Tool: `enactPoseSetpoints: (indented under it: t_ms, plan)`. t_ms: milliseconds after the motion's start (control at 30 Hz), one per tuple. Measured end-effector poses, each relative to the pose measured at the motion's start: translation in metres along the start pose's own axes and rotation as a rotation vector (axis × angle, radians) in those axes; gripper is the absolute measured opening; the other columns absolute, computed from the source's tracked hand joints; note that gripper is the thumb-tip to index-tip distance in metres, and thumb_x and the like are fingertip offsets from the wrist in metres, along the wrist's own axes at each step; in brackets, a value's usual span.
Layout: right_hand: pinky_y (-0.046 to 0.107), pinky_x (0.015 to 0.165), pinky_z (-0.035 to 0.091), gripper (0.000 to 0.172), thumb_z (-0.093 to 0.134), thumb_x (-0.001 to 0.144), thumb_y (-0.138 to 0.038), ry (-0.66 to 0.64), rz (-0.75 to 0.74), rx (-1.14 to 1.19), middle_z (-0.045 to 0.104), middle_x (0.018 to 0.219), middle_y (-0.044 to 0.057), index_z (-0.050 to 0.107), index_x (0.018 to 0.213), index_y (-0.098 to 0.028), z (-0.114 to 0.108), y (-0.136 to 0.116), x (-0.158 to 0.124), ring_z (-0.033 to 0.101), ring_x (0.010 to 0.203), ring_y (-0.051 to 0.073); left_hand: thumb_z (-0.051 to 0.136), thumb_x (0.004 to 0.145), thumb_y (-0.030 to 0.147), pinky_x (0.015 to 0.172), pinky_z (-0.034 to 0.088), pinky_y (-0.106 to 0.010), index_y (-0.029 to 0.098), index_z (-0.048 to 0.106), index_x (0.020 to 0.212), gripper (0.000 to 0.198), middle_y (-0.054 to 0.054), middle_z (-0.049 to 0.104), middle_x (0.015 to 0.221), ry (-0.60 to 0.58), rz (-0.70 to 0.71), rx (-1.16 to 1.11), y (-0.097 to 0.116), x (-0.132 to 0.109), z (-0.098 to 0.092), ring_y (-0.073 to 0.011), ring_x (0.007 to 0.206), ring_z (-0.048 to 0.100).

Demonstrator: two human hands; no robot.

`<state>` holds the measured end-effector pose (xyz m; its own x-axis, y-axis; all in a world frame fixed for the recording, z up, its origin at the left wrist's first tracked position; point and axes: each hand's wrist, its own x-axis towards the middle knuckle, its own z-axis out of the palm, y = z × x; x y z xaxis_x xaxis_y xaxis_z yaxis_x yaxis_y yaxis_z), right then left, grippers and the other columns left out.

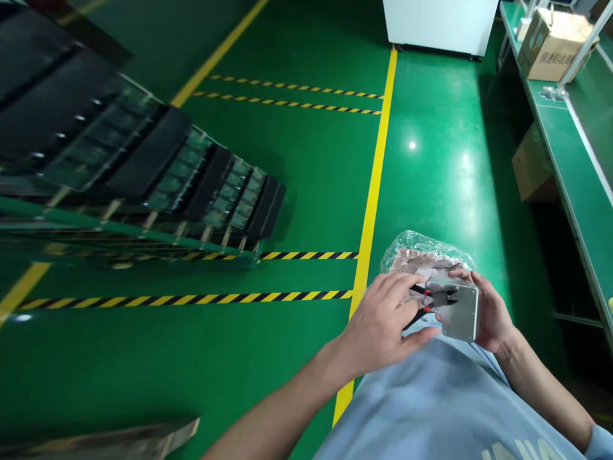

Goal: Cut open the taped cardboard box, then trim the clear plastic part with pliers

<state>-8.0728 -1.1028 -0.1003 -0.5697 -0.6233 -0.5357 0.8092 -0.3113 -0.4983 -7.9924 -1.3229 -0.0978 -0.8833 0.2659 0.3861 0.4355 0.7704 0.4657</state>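
Note:
My left hand point(385, 322) is closed around the black and red handles of a pair of pliers point(441, 298). The jaws of the pliers point right and lie over the face of a silver-grey metal box point(462, 316) with small holes or screws near its edge. Gripping that box from its right side is my right hand point(493, 313), its fingers curled over the far edge. Just beyond both hands is a carton point(414, 259) with a clear plastic bag point(407, 241) spread out of its top. Its contents are mostly hidden.
On the left stands a blurred rack point(143, 172) of dark panels. A green workbench point(567, 144) runs along the right, bearing a cardboard box point(550, 48), with another carton point(534, 163) underneath. A white cabinet point(440, 25) stands ahead. Yellow lines point(378, 172) mark the green floor.

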Motion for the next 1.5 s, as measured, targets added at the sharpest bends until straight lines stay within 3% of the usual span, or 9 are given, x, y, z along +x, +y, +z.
enactPoseSetpoints:
  t_ms: [67,200,433,600,867,1267,1500]
  plan:
    - [0.036,0.076,0.059,0.037,0.067,0.100,-0.059,0.053,-0.090,-0.002,0.080,0.116,0.005,0.071,0.120,-0.028,0.001,0.005,0.000,0.074,0.084,0.022,0.052,0.110,0.047,0.094,0.055,-0.056,0.016,0.069,0.087,0.042,-0.023,0.070,0.134,-0.017,-0.058,0.080,0.012,-0.002,-0.003,-0.0383,0.121,0.067]
    - [0.038,0.091,0.059,0.033,0.069,0.098,-0.055,0.126,-0.257,-0.033,0.078,0.125,0.002,0.076,0.116,-0.027,0.005,0.011,-0.002,0.074,0.103,0.025,0.052,0.108,0.029,0.094,0.054,-0.054,0.015,0.069,0.084,0.033,-0.021,0.071,0.129,0.007,-0.104,0.179,0.032,-0.002,0.000,-0.0360,0.117,0.065]
    - [0.037,0.106,0.056,0.040,0.074,0.093,-0.056,0.200,-0.292,-0.086,0.074,0.139,0.001,0.079,0.120,-0.027,0.015,0.015,-0.005,0.065,0.130,0.027,0.051,0.108,0.028,0.094,0.052,-0.054,0.015,0.071,0.085,0.033,-0.021,0.071,0.128,-0.003,-0.134,0.225,0.042,0.000,0.010,-0.0371,0.117,0.064]
    - [0.042,0.105,0.056,0.042,0.072,0.093,-0.056,0.197,-0.257,-0.058,0.077,0.129,0.003,0.077,0.123,-0.028,0.017,0.019,0.001,0.070,0.120,0.029,0.051,0.107,0.027,0.094,0.051,-0.053,0.015,0.071,0.084,0.033,-0.020,0.072,0.125,-0.010,-0.147,0.251,0.043,-0.001,0.009,-0.0354,0.114,0.064]
    - [0.046,0.111,0.054,0.051,0.067,0.096,-0.054,0.196,-0.198,-0.054,0.074,0.142,0.005,0.070,0.139,-0.028,0.016,0.027,0.005,0.069,0.127,0.031,0.055,0.105,0.029,0.083,0.049,-0.050,0.016,0.069,0.076,0.035,-0.017,0.075,0.114,-0.021,-0.118,0.343,0.042,0.000,0.011,-0.0326,0.100,0.064]
    - [0.043,0.098,0.058,0.047,0.069,0.091,-0.055,0.221,-0.218,-0.070,0.079,0.126,0.004,0.074,0.130,-0.028,0.026,0.024,0.009,0.074,0.106,0.029,0.051,0.107,0.032,0.079,0.049,-0.047,0.018,0.068,0.073,0.040,-0.015,0.074,0.101,-0.035,-0.116,0.338,0.033,0.003,0.008,-0.0300,0.092,0.063]
    - [0.047,0.104,0.058,0.043,0.069,0.090,-0.053,0.231,-0.256,-0.055,0.077,0.128,0.004,0.075,0.126,-0.028,0.032,0.025,0.010,0.073,0.113,0.030,0.051,0.107,0.031,0.082,0.049,-0.048,0.017,0.070,0.076,0.038,-0.015,0.074,0.108,-0.019,-0.156,0.313,0.037,0.002,0.010,-0.0313,0.097,0.063]
